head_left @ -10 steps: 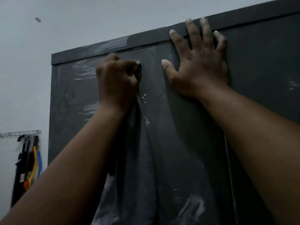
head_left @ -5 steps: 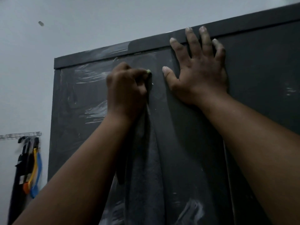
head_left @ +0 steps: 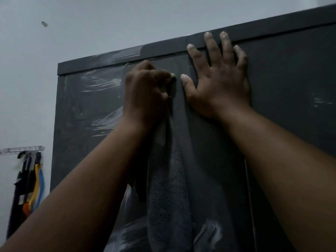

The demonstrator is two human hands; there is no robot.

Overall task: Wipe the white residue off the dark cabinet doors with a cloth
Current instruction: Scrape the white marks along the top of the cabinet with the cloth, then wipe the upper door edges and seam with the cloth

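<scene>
The dark cabinet door [head_left: 291,91] fills most of the view, seen from below. My left hand [head_left: 145,93] grips a dark grey cloth [head_left: 169,197] in a fist and holds it against the door near its top edge. The cloth hangs down long below my wrist. My right hand [head_left: 218,79] lies flat on the door just right of the fist, fingers spread, fingertips over the top trim. White residue [head_left: 101,80] streaks the upper left of the door. More white smears [head_left: 211,231] show low down beside the cloth, and faint marks [head_left: 320,101] at the right.
A pale wall [head_left: 109,24] rises behind and left of the cabinet. At the lower left a wall rack [head_left: 21,149] holds dark items and coloured hangers [head_left: 36,188]. The cabinet's top trim [head_left: 272,33] runs diagonally across the view.
My left fist with the cloth has slid right and up along the door toward my right thumb. My right hand has stayed planted in place.
</scene>
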